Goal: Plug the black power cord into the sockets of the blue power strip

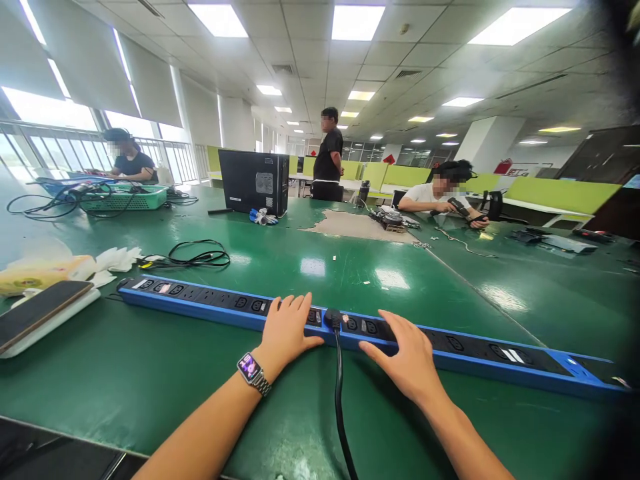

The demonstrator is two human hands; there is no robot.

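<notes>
A long blue-and-black power strip (200,308) with rows of sockets lies across the green table in front of me. Near its middle, a black plug (332,318) sits in a socket, and its thick cable (340,400) runs down toward me. Left of the plug, my left hand (287,330), with a watch (254,373) on the wrist, rests over the strip with fingers stretched out and thumb toward the cable. My right hand (407,353) is on the plug's other side, fingers spread at the strip and thumb apart. Neither hand is on the plug.
A phone (45,310) and a plastic bag (45,270) lie at the left. Behind the strip are a coiled black cable (193,253), a computer case (253,181), gloves (263,217) and a green basket (127,199) of cables. Several people are farther back.
</notes>
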